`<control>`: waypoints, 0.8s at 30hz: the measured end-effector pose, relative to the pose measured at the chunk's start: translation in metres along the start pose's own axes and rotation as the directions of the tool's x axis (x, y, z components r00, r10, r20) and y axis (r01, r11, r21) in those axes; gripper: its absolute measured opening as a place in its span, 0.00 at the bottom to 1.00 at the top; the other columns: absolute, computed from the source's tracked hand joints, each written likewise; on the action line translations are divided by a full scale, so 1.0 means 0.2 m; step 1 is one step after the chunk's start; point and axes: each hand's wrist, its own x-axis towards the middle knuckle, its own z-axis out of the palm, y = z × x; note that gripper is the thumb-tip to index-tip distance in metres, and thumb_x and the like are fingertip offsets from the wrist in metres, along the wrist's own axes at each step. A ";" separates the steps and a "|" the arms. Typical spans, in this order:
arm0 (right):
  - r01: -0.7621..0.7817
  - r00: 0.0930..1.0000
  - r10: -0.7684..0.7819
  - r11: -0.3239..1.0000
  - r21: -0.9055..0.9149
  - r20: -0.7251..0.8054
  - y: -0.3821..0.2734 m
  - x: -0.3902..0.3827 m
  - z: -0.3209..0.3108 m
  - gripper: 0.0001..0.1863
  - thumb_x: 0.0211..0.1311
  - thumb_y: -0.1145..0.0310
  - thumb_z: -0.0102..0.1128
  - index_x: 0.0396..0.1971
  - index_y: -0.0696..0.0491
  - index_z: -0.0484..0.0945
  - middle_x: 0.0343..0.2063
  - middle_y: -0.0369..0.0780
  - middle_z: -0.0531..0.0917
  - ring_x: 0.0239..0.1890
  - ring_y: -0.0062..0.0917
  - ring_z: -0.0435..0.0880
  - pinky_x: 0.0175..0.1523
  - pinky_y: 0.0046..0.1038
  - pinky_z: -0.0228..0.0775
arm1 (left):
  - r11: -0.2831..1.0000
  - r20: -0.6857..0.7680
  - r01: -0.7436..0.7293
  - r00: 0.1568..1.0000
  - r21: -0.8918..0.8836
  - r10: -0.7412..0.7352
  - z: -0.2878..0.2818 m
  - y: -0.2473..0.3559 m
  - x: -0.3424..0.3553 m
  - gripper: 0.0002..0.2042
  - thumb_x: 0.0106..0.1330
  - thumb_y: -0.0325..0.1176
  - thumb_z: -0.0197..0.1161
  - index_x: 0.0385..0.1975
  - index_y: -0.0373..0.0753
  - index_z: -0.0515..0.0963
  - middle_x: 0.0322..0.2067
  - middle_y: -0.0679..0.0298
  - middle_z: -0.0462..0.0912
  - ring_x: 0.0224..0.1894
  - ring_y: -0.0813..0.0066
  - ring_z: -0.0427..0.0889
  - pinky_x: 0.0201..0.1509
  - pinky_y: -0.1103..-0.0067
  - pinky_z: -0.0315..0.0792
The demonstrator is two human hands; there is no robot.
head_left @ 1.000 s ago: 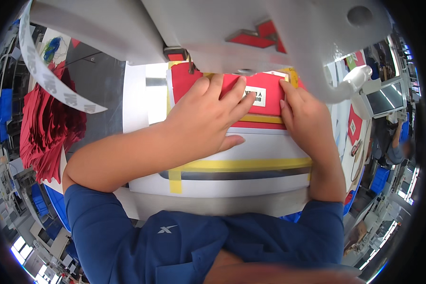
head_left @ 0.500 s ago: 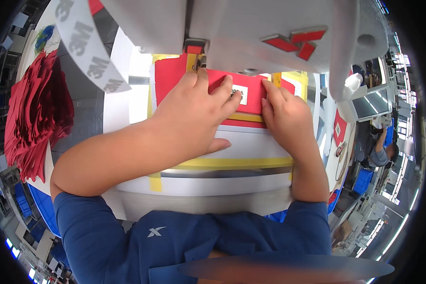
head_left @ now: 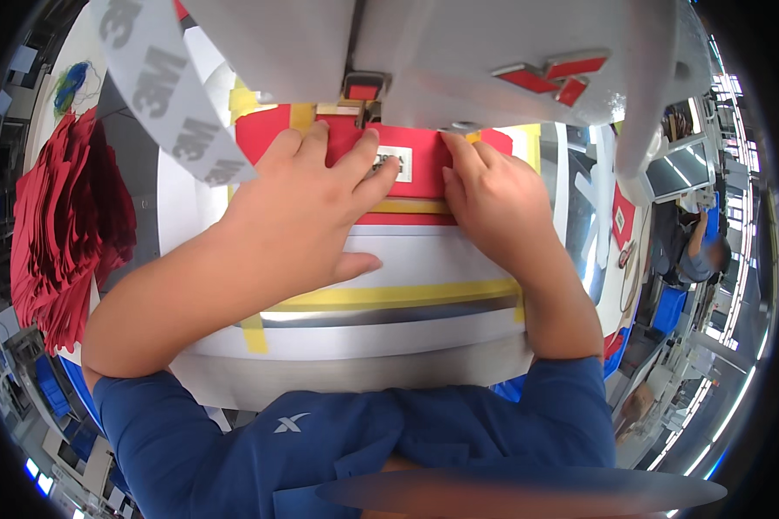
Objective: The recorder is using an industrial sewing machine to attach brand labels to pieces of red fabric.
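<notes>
Red fabric lies under my left hand, spread wide with the fingertips resting on the panel and the thumb standing well off; my right hand is narrow, forefinger and thumb close together on the panel's right part, and I cannot tell whether they pinch the cloth or only press it. Between my hands, on a white board beneath the machine head, is the red fabric panel. Over the last second the panel, board and both hands have shifted left relative to the metal fitting under the sewing-machine head; for the work, that puts the panel's white label closer to the fitting, now only slightly to its right and nearer me. Counting outward: two hands, one panel, one label on it, one yellow strip near its front edge, then one long yellow tape across the board with two short yellow tabs at its ends. Further off, I count one hanging white strip, one stack of red cloth pieces whose layers I can't number, one blue-green thread tangle, one labelled red piece, one pair of scissors, one screen and one co-worker at right.
</notes>
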 end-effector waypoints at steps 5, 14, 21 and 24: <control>-0.021 0.999 0.022 0.999 -0.038 0.042 -0.04 0.02 0.03 0.19 0.71 0.67 0.66 0.58 0.55 0.83 0.34 0.42 0.87 0.33 0.38 0.88 0.40 0.37 0.81 | 0.999 0.004 0.005 1.000 0.031 -0.005 -0.01 -0.03 -0.05 0.46 0.57 0.61 0.77 0.74 0.45 0.73 0.71 0.53 0.75 0.67 0.39 0.75 0.66 0.58 0.73; 0.075 0.997 -0.075 0.997 0.014 0.004 -0.11 0.06 0.06 0.18 0.69 0.69 0.63 0.55 0.61 0.82 0.33 0.44 0.86 0.27 0.34 0.88 0.34 0.34 0.79 | 0.999 -0.042 0.029 0.999 -0.015 -0.029 -0.05 -0.10 -0.12 0.44 0.55 0.59 0.79 0.71 0.45 0.76 0.68 0.54 0.77 0.65 0.42 0.76 0.66 0.57 0.72; 0.104 0.994 -0.104 0.995 -0.002 0.023 -0.10 0.01 0.03 0.20 0.69 0.68 0.65 0.57 0.60 0.82 0.31 0.41 0.85 0.28 0.34 0.86 0.36 0.34 0.78 | 0.995 -0.184 -0.003 0.983 -0.104 -0.016 0.04 -0.09 0.03 0.38 0.61 0.54 0.77 0.69 0.41 0.77 0.59 0.51 0.79 0.62 0.46 0.74 0.67 0.56 0.70; 0.179 0.981 -0.182 0.982 0.058 0.063 -0.10 -0.05 -0.01 0.17 0.67 0.70 0.65 0.53 0.61 0.84 0.28 0.40 0.84 0.24 0.33 0.85 0.33 0.34 0.74 | 0.989 -0.197 0.009 0.980 -0.149 -0.039 0.08 -0.08 0.09 0.35 0.64 0.52 0.75 0.69 0.39 0.78 0.58 0.50 0.78 0.61 0.47 0.74 0.67 0.57 0.69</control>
